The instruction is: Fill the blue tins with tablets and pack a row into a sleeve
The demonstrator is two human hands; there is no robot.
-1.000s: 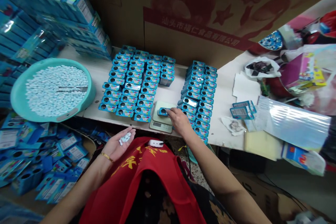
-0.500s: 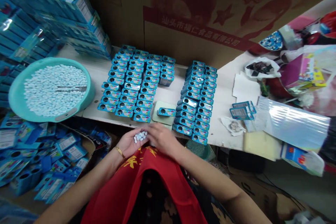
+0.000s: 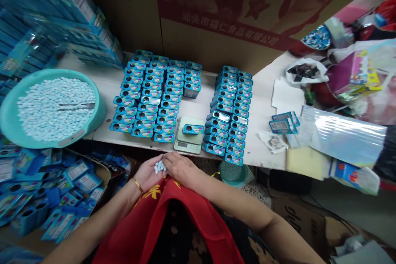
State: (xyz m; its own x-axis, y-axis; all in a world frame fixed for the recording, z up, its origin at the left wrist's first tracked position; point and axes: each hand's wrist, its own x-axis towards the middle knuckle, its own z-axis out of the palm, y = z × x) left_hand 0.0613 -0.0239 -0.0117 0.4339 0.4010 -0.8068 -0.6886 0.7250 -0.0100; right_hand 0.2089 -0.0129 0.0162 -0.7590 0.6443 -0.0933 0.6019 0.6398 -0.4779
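Pale blue pellets (image 3: 159, 167), small, rounded, heaped

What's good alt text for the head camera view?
A person's left hand cups small pale pellets, with the right hand close against it, in front of a white table. There, a small blue box rests on a scale between rows of similar boxes; at the left stands a turquoise basin holding such pellets.

Pale worktop (image 3: 262, 109) is running across middle of frame, front edge looking scuffed. Big red-printed brown carton (image 3: 204, 18) is looming along top. Speckled floor (image 3: 256, 192) is showing lower right of centre. Light is glaring off plastic sheet (image 3: 346, 134) at right.
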